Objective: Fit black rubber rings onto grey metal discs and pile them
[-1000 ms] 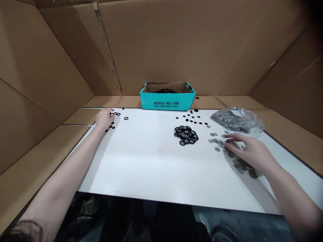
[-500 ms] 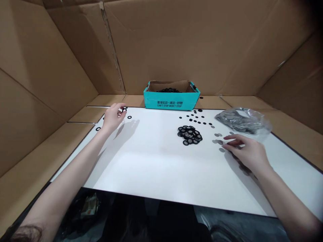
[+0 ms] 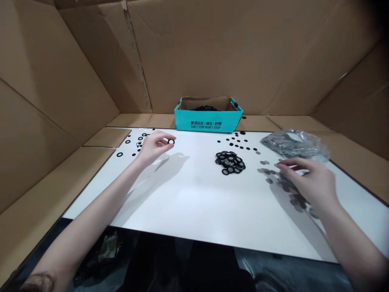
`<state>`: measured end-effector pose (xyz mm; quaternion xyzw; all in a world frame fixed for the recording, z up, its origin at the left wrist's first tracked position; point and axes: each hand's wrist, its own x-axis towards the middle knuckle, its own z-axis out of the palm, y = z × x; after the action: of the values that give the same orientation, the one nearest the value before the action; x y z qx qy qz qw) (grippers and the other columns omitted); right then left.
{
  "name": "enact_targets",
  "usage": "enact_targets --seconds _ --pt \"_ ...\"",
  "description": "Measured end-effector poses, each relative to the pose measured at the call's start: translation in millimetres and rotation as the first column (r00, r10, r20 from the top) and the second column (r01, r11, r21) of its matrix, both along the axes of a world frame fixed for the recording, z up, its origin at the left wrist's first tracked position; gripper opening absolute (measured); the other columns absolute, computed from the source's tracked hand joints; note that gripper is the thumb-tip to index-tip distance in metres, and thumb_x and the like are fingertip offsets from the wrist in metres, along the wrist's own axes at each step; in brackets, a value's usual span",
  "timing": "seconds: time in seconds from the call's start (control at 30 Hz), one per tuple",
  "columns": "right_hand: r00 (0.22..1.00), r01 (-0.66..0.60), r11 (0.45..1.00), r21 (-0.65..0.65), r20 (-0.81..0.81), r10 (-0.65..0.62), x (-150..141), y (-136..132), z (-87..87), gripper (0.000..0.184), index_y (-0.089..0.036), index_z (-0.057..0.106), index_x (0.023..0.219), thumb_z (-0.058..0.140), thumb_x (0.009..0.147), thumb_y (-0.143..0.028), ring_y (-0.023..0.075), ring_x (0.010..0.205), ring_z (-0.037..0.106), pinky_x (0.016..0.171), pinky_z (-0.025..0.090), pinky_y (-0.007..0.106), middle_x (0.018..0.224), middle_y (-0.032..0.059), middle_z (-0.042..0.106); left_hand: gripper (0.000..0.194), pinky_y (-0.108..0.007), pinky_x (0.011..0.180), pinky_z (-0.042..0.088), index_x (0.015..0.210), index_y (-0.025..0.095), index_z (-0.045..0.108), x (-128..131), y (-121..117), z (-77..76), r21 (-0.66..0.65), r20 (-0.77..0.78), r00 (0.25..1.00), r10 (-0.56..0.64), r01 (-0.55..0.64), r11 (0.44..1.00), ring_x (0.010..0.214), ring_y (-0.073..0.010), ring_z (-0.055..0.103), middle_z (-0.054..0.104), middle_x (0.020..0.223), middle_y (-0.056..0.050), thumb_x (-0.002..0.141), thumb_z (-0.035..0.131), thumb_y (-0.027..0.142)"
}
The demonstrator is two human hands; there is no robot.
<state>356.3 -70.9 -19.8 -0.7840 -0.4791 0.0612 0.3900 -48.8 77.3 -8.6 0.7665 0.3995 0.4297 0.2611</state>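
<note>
A black ring (image 3: pixel 171 141) with an open middle is pinched between the thumb and fingertips of my left hand (image 3: pixel 152 148), held above the left side of the white table. More black rings (image 3: pixel 119 154) and small black discs lie behind and to the left of that hand. My right hand (image 3: pixel 314 178) has thumb and index finger brought together over a scatter of thin grey discs (image 3: pixel 285 185); whatever sits at those fingertips is too small to make out. Between the hands lies a heap of black rings with grey centres (image 3: pixel 230 163).
At the back stands a turquoise box (image 3: pixel 208 121) with dark pieces inside. A clear plastic bag (image 3: pixel 293 144) of grey discs rests at the back right. Small black discs (image 3: pixel 238 141) are spread behind the heap. Cardboard walls (image 3: pixel 219 52) enclose the table (image 3: pixel 182 202).
My left hand has moved right, away from the loose rings, carrying a black ring. My right hand has shifted slightly right, and its thumb and index finger have closed together.
</note>
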Motion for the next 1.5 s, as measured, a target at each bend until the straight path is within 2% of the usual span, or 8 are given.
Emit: enact_targets --seconds 0.33,0.4,0.53,0.7,0.93,1.13,1.33,1.5 --pt "0.832 -0.381 0.892 0.244 -0.33 0.446 -95.3 26.3 8.8 0.035 -0.022 0.08 0.085 0.079 0.072 -0.055 0.0244 0.075 0.074 0.066 0.058 0.036 0.086 0.0105 0.081 0.03 -0.023 0.077 0.059 0.11 0.015 0.08 46.6 -44.1 6.2 -0.233 0.188 0.946 -0.263 0.303 0.924 0.085 -0.0129 0.068 0.076 0.1 -0.009 0.082 0.074 0.023" --pt "0.732 -0.462 0.83 0.312 -0.394 0.556 -119.1 29.6 10.0 0.032 -0.021 0.079 0.091 0.083 0.072 -0.047 0.0226 0.069 0.073 0.061 0.054 0.034 0.08 0.0086 0.08 0.031 -0.022 0.075 0.058 0.111 0.014 0.078 50.4 -51.8 3.7 -0.278 0.215 0.935 -0.281 0.334 0.901 0.083 -0.0127 0.068 0.074 0.092 -0.006 0.081 0.076 0.022" --pt "0.717 -0.484 0.782 0.393 -0.335 0.612 -147.9 28.3 10.0 0.018 -0.021 0.076 0.092 0.082 0.078 -0.031 0.019 0.063 0.07 0.057 0.046 0.03 0.067 0.0027 0.076 0.033 -0.023 0.075 0.058 0.113 0.014 0.075 51.7 -59.4 -2.5 -0.334 0.292 0.895 -0.335 0.424 0.842 0.082 -0.0128 0.069 0.072 0.089 -0.005 0.082 0.079 0.024" --pt "0.747 -0.502 0.756 0.419 -0.231 0.624 -152.1 28.1 6.3 0.008 -0.022 0.076 0.087 0.08 0.081 -0.024 0.0176 0.065 0.073 0.057 0.044 0.029 0.077 0.0031 0.079 0.036 -0.025 0.079 0.059 0.115 0.015 0.074 52.9 -62.1 -3.4 -0.345 0.327 0.869 -0.373 0.477 0.809 0.084 -0.0131 0.069 0.072 0.091 -0.005 0.081 0.082 0.023" --pt "0.611 -0.565 0.722 0.401 -0.384 0.692 -152.3 37.1 0.7 0.016 -0.022 0.072 0.093 0.08 0.081 -0.029 0.0178 0.064 0.073 0.052 0.045 0.027 0.075 0.0024 0.077 0.04 -0.022 0.076 0.058 0.118 0.017 0.071 53.0 -66.6 -3.4 -0.355 0.373 0.849 -0.375 0.504 0.788 0.081 -0.0115 0.069 0.07 0.089 -0.003 0.082 0.084 0.025" --pt "0.599 -0.612 0.697 0.373 -0.358 0.717 -153.7 34.7 -4.6 0.014 -0.023 0.068 0.096 0.074 0.085 -0.028 0.0158 0.062 0.066 0.057 0.046 0.028 0.068 -0.0007 0.071 0.038 -0.026 0.08 0.056 0.121 0.018 0.066 53.4 -66.2 -3.8 -0.296 0.314 0.857 -0.408 0.497 0.816 0.083 -0.0121 0.068 0.069 0.092 -0.002 0.087 0.08 0.027" --pt "0.541 -0.658 0.662 0.358 -0.387 0.747 -153.7 30.3 -5.6 0.014 -0.025 0.064 0.099 0.072 0.086 -0.025 0.0158 0.064 0.067 0.061 0.049 0.03 0.072 -0.0023 0.071 0.045 -0.026 0.077 0.053 0.127 0.02 0.06 51.3 -61.8 -3.4 -0.373 0.304 0.82 -0.486 0.572 0.731 0.082 -0.0137 0.066 0.067 0.085 0.0 0.087 0.079 0.028" --pt "0.573 -0.643 0.663 0.383 -0.333 0.748 -153.5 27.1 -7.3 0.026 -0.027 0.065 0.102 0.08 0.081 -0.023 0.0169 0.075 0.073 0.064 0.049 0.029 0.084 -0.0016 0.075 0.043 -0.027 0.081 0.052 0.126 0.02 0.058 51.9 -65.8 -1.3 -0.362 0.305 0.847 -0.436 0.527 0.769 0.084 -0.0134 0.066 0.066 0.086 0.0 0.089 0.077 0.026"
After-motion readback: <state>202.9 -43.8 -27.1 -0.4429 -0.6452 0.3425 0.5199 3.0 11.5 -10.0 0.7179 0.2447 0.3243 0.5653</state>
